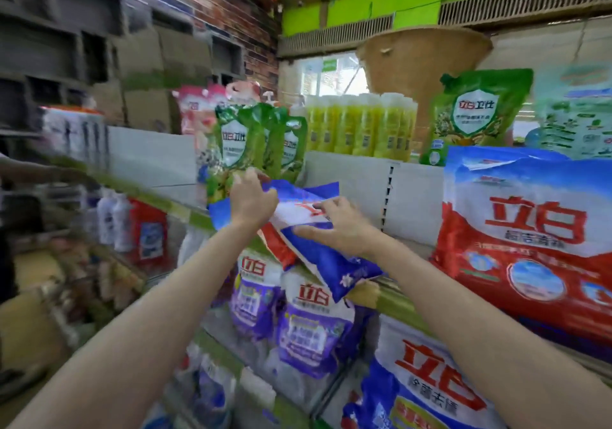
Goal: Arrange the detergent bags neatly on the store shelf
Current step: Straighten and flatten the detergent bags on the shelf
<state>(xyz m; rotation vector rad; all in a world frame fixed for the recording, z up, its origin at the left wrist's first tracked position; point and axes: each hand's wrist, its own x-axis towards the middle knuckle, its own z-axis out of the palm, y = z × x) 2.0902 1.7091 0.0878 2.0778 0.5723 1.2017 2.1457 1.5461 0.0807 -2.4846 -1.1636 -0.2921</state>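
Crowded white store shelf (pixel 410 193) under a brick-pattern wall (pixel 231 8). Both hands grasp a glossy, crinkled blue detergent bag (pixel 318 249): left hand (pixel 251 200) its top, right hand (pixel 337 226) pressing its face, tilted.

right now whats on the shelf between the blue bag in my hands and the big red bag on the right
Nothing stands there: the head view shows only the bare white back panel between the blue bag, held by both hands, and the red bag.

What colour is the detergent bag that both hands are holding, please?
The detergent bag is mainly blue and white with red lettering, seen in the head view.
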